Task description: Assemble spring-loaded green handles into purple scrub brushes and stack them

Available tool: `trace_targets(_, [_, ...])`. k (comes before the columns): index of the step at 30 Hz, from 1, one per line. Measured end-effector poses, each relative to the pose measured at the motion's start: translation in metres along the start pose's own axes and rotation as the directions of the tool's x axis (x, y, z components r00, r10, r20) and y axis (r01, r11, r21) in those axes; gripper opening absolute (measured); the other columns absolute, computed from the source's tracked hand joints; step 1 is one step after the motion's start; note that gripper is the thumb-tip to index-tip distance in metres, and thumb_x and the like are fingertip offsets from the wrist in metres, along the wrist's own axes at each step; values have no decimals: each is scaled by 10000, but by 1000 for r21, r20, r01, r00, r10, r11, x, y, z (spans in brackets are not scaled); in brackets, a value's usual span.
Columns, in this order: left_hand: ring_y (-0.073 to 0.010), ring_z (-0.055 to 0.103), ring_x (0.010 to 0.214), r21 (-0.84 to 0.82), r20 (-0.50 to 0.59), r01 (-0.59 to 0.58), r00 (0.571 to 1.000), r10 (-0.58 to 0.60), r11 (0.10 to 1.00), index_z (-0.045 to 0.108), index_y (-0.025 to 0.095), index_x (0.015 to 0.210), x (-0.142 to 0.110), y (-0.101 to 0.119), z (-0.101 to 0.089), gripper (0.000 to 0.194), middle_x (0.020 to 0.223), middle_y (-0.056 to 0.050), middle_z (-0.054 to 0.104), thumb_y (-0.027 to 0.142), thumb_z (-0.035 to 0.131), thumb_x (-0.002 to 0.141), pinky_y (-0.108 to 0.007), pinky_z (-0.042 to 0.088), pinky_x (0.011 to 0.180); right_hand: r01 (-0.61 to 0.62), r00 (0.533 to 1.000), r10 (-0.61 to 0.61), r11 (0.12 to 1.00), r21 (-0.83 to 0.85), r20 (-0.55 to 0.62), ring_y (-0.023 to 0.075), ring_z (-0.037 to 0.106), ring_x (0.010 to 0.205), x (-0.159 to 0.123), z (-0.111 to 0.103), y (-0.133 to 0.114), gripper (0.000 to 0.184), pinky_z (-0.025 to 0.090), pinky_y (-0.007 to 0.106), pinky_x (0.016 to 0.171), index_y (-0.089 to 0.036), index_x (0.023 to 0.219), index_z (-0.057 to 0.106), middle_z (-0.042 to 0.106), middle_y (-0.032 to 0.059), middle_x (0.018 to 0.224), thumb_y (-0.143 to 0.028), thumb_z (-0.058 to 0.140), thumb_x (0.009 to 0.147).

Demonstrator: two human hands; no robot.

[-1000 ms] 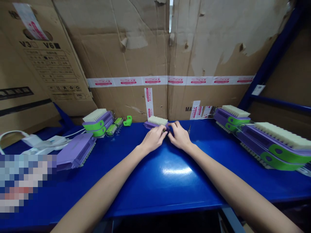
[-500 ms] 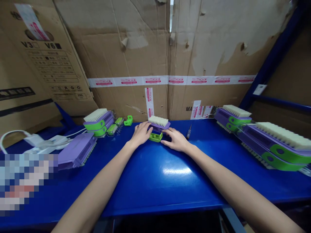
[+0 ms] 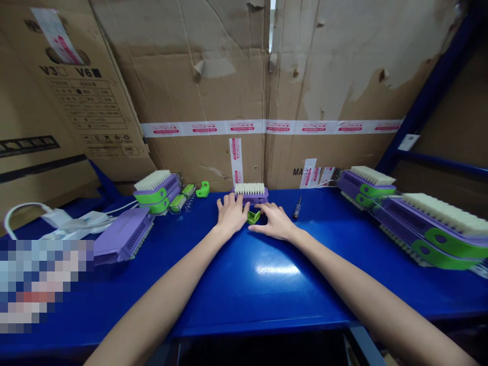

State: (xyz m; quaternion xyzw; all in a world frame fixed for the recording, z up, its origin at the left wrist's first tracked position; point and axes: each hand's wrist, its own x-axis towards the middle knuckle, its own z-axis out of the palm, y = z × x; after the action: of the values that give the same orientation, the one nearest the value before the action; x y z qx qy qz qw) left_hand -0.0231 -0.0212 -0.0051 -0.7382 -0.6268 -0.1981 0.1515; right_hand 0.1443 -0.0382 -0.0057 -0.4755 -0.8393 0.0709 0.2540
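Note:
A purple unit (image 3: 263,195) topped with cream bristles (image 3: 249,189) sits at the back middle of the blue table. My left hand (image 3: 231,216) is in front of its left end, fingers spread and pointing away from me. A hollow green plastic piece (image 3: 253,217) lies between my two hands, its left part hidden by the left hand. My right hand (image 3: 277,221) is close to that piece's right side, thumb and fingers apart. Whether the fingertips touch the purple unit or the green piece is hard to tell.
A screwdriver (image 3: 297,208) lies right of my right hand. Bristled purple-green units stand at the left (image 3: 154,193) and right (image 3: 438,223). Small green parts (image 3: 203,189) lie back left, near a purple housing (image 3: 124,231) and white power strip (image 3: 78,226). Cardboard (image 3: 198,91) walls the back.
The bristled purple unit has turned to sit squarer to the back. My left hand has moved right, covering more of the green piece. My right hand has shifted slightly.

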Motion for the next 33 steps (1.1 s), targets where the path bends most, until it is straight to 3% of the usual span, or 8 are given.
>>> trace_targets(4, [-325,466,1089,21,-14,-13,1000,14,1000,547,148,1191,-2,2,0,474,1162,-174,539,460,312,921,-517,311,960,9,1000,-9,1000,26,-29,254,552,985,1,5,3,553,399,403,827,-190,1238,503,640,98,1053,-410,660,756])
trace_targets(9, [-326,476,1070,30,-15,-30,999,31,999,547,147,1195,-1,0,-1,506,1148,-168,549,485,288,922,-519,319,950,72,991,-47,976,205,-124,187,587,848,4,10,10,454,445,327,775,-185,1190,514,649,60,970,-251,623,754])
trace_targets(18, [-318,485,1071,62,12,-91,996,90,994,556,145,1175,1,-6,-6,539,1144,-171,564,521,266,920,-531,281,976,-61,935,243,828,557,-259,174,619,781,11,8,20,465,473,329,768,-169,1174,506,654,21,818,-331,599,749])
trace_targets(25, [-328,496,1031,85,13,-123,992,122,989,561,137,1160,1,-9,-7,530,1109,-185,566,529,312,903,-515,298,947,-235,856,458,757,609,-239,192,611,780,15,6,32,560,469,350,787,-136,1227,476,653,40,820,-408,576,747])
trace_targets(33, [-321,495,1005,100,29,-128,992,126,987,579,146,1129,2,-9,-10,493,1073,-179,560,520,368,886,-464,330,903,-284,833,509,730,622,-217,191,617,745,16,9,37,584,473,337,734,-156,1260,438,646,22,794,-454,547,769])
